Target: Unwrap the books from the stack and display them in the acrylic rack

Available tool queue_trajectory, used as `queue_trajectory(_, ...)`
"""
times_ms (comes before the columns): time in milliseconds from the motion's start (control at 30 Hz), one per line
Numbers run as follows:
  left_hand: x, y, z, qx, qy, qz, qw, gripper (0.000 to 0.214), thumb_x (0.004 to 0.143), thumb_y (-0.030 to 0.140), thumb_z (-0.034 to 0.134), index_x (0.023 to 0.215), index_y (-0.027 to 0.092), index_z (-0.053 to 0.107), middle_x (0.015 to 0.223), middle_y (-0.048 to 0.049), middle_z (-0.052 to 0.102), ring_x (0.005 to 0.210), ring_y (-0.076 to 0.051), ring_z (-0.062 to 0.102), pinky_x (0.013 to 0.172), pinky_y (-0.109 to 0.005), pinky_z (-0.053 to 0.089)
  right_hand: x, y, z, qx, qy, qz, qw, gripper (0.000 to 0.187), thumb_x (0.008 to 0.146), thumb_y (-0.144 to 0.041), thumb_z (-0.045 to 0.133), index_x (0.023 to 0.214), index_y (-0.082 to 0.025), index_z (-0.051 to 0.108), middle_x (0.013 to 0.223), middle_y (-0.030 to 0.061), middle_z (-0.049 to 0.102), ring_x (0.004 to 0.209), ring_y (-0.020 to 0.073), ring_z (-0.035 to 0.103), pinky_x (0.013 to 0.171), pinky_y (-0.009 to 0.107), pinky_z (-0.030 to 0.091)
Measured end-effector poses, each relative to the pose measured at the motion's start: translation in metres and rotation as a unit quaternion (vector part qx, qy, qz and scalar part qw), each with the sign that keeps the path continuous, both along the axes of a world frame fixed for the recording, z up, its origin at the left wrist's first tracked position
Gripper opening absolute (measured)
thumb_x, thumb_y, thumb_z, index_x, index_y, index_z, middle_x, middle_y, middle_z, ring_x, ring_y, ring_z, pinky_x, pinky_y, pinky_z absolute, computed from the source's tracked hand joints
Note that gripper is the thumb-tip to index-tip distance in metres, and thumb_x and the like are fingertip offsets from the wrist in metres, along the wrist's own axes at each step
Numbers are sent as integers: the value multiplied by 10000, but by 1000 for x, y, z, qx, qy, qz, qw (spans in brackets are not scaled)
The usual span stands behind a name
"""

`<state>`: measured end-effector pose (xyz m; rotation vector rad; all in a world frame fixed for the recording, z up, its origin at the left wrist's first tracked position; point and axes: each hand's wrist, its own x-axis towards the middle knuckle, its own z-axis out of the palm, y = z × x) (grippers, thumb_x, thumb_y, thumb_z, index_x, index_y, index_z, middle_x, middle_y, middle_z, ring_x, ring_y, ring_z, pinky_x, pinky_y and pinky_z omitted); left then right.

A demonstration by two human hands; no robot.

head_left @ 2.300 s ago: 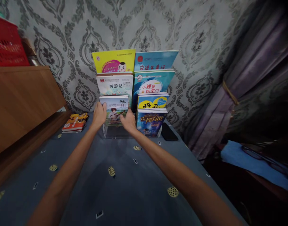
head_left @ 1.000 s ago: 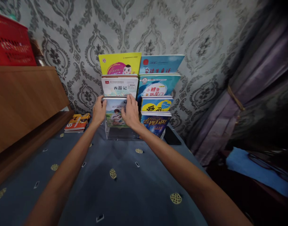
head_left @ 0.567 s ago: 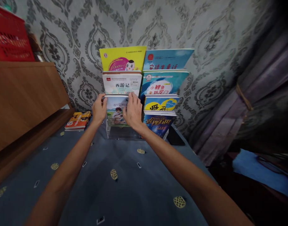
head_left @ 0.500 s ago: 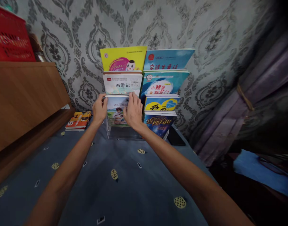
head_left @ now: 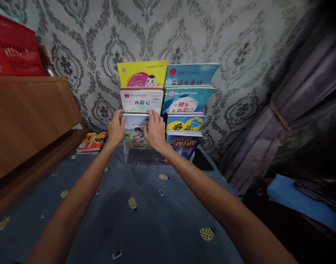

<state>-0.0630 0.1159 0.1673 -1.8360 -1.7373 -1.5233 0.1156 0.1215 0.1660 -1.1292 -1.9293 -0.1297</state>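
A clear tiered book stand (head_left: 141,157) stands against the patterned wall, with children's books in two columns. My left hand (head_left: 116,129) grips the left edge of a book with a boy on its cover (head_left: 136,134), in the left column's third tier. My right hand (head_left: 155,131) lies on that book's right side, fingers reaching over its top edge. Above it sit a white book (head_left: 141,101) and a yellow book (head_left: 141,73). The right column holds several blue and yellow books (head_left: 184,123).
A small stack of orange books (head_left: 91,142) lies on the blue patterned surface (head_left: 135,216) left of the stand. A dark flat object (head_left: 203,161) lies right of it. A wooden headboard (head_left: 27,113) with a red crate (head_left: 14,49) is at left, purple curtains (head_left: 280,110) at right.
Both hands slid from the lower sides of the boy-cover book up to its top edge. The book sits a little deeper in the stand.
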Motion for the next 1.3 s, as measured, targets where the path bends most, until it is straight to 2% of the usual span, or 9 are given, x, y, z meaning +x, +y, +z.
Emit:
queue_trajectory(133,8,-12,7,-38,93,26,995,406,1015,341,351,1360,230,535,1163,-130,621,1083,-305,613,960,-415,459,7,1,6,9,-35,-1,999,630,833,-153,422,1457,-69,406,1493,190,435,1250,373,447,1053,556,393)
queue_trajectory(300,14,-19,14,-88,160,68,981,433,1018,303,336,1416,226,490,1218,-135,577,1072,-292,619,924,-402,491,14,4,9,34,-69,-1,997,574,859,-114,423,1431,-74,438,1425,215,490,1190,367,473,985,542,425)
queue_trajectory(567,7,-6,16,-65,163,47,983,400,1000,251,370,1359,226,544,1173,-126,613,1099,-287,609,942,-407,496,15,12,8,40,-103,-6,994,564,854,-70,404,1416,-34,438,1362,227,507,1167,356,473,983,513,423)
queue_trajectory(733,4,-3,14,-47,162,34,985,391,1001,259,373,1347,234,553,1150,-123,616,1092,-285,609,945,-422,502,17,16,8,45,-93,14,995,569,851,-58,378,1417,-35,431,1386,220,496,1179,350,472,998,527,427)
queue_trajectory(900,4,-2,14,-46,157,35,986,385,994,244,390,1335,221,567,1135,-125,619,1089,-288,609,962,-432,494,22,15,5,28,-51,56,997,611,852,-50,375,1462,-74,397,1465,196,448,1315,343,444,1092,541,410)
queue_trajectory(1033,3,0,13,-38,152,28,987,380,995,248,387,1324,222,577,1139,-122,629,1095,-284,606,972,-433,486,24,0,-14,57,27,90,994,761,852,-49,383,1573,-177,177,1593,153,287,1487,319,257,1175,557,341)
queue_trajectory(1100,2,0,13,-32,150,23,988,376,994,249,392,1317,224,584,1147,-115,636,1102,-277,604,979,-421,481,23,-9,-30,58,58,98,992,785,873,-72,383,1591,-188,87,1620,153,230,1504,313,229,1195,558,321)
queue_trajectory(1167,1,1,13,-29,151,21,988,372,992,253,399,1309,224,592,1140,-107,644,1096,-271,606,978,-406,479,21,-15,-49,48,76,113,990,777,884,-83,371,1594,-184,74,1620,158,230,1500,304,248,1205,554,312)
queue_trajectory(1300,0,1,14,-30,154,22,987,368,985,249,416,1292,203,614,1105,-113,653,1070,-271,613,962,-390,482,17,-11,-80,15,101,129,986,720,878,-93,369,1571,-113,176,1597,199,273,1502,295,253,1220,546,293)
